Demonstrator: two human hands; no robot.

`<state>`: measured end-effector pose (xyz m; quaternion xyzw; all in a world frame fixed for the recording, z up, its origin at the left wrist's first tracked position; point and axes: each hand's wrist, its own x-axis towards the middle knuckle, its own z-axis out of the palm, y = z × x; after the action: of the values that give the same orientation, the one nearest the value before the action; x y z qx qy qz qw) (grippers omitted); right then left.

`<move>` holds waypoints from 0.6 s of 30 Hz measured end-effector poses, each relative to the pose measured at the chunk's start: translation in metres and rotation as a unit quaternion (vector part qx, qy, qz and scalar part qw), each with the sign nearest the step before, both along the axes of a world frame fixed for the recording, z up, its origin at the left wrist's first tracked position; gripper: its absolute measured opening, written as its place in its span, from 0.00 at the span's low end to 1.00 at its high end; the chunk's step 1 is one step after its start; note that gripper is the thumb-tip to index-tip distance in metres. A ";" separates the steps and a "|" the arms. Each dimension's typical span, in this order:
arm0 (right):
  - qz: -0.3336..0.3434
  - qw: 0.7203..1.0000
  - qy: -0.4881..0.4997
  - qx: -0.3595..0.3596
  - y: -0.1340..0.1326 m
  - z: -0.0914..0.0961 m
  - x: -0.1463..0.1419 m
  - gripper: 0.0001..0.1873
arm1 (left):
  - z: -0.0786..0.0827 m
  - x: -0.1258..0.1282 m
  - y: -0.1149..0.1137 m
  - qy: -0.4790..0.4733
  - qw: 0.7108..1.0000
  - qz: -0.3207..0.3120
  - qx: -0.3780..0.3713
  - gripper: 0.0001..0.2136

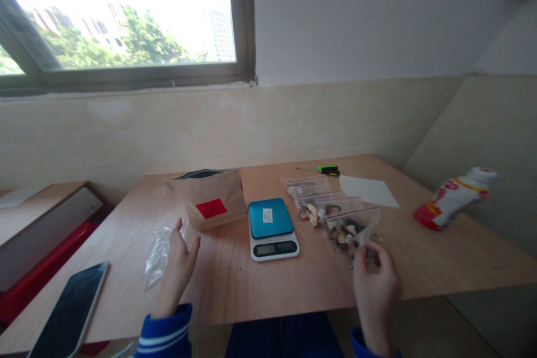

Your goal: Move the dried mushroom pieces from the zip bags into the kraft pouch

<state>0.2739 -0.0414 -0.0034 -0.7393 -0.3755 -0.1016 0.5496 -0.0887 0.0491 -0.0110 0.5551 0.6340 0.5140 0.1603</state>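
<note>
My left hand (181, 260) is raised over the left part of the table, fingers apart and nothing in it. Beside it lies a flat clear plastic bag (157, 254). My right hand (377, 274) pinches the near end of a clear zip bag (350, 229) holding dark and pale dried pieces. Behind that bag, more filled zip bags (308, 196) overlap in a row. Between my hands sits a kitchen scale (272, 226) with a blue top and a bare platform; its display is too small to read. A brown pouch (218, 196) with a red label stands open-topped left of the scale.
A phone (71, 307) lies at the table's left front. White paper (369, 190) and green-and-black screwdrivers (329, 170) are at the back right. A red-and-white bottle (455, 198) is near the right edge. The wall (293, 117) borders the table's far side.
</note>
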 end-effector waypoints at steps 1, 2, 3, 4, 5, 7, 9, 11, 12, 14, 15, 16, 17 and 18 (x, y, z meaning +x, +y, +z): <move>0.019 0.999 0.024 0.038 -0.003 0.007 -0.005 0.17 | 0.007 0.011 -0.012 -0.066 0.998 0.010 -0.006 0.27; 0.047 0.996 0.039 0.068 -0.007 0.014 -0.011 0.16 | 0.014 0.023 -0.026 -0.130 0.991 0.006 -0.019 0.24; 0.087 0.991 0.040 0.090 -0.011 0.021 -0.018 0.14 | 0.022 0.038 -0.039 -0.182 0.983 -0.015 -0.027 0.21; 0.139 0.985 0.024 0.100 -0.015 0.028 -0.027 0.10 | 0.029 0.053 -0.051 -0.228 0.972 -0.036 -0.033 0.19; 0.199 0.974 -0.005 0.106 -0.018 0.035 -0.036 0.07 | 0.037 0.067 -0.062 -0.268 0.959 -0.076 -0.054 0.18; 0.331 0.935 -0.069 0.109 -0.023 0.049 -0.055 0.08 | 0.048 0.092 -0.077 -0.349 0.921 -0.150 -0.085 0.19; 0.428 0.888 -0.123 0.117 -0.025 0.059 -0.073 0.11 | 0.052 0.107 -0.083 -0.428 0.863 -0.234 -0.131 0.22; 0.480 0.855 -0.157 0.114 -0.024 0.063 -0.087 0.11 | 0.050 0.112 -0.085 -0.480 0.819 -0.263 -0.171 0.25; 0.496 0.845 -0.168 0.109 -0.023 0.062 -0.093 0.11 | 0.047 0.111 -0.084 -0.490 0.810 -0.259 -0.191 0.26; 0.520 0.829 -0.182 0.098 -0.021 0.059 -0.099 0.10 | 0.039 0.107 -0.085 -0.482 0.817 -0.227 -0.221 0.25; 0.529 0.823 -0.185 0.094 -0.021 0.057 -0.100 0.10 | 0.035 0.104 -0.086 -0.472 0.826 -0.206 -0.228 0.23; 0.538 0.818 -0.184 0.089 -0.021 0.057 -0.101 0.10 | 0.030 0.102 -0.087 -0.463 0.836 -0.186 -0.230 0.20; 0.546 0.814 -0.179 0.080 -0.021 0.057 -0.100 0.11 | 0.027 0.099 -0.089 -0.457 0.845 -0.166 -0.223 0.17; 0.558 0.810 -0.168 0.066 -0.022 0.059 -0.100 0.13 | 0.024 0.096 -0.091 -0.453 0.853 -0.149 -0.210 0.13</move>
<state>0.1743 -0.0635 0.0554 -0.3362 -0.8020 0.0751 0.4879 0.0073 -0.0419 0.0129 0.3016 0.4932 0.5336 0.6173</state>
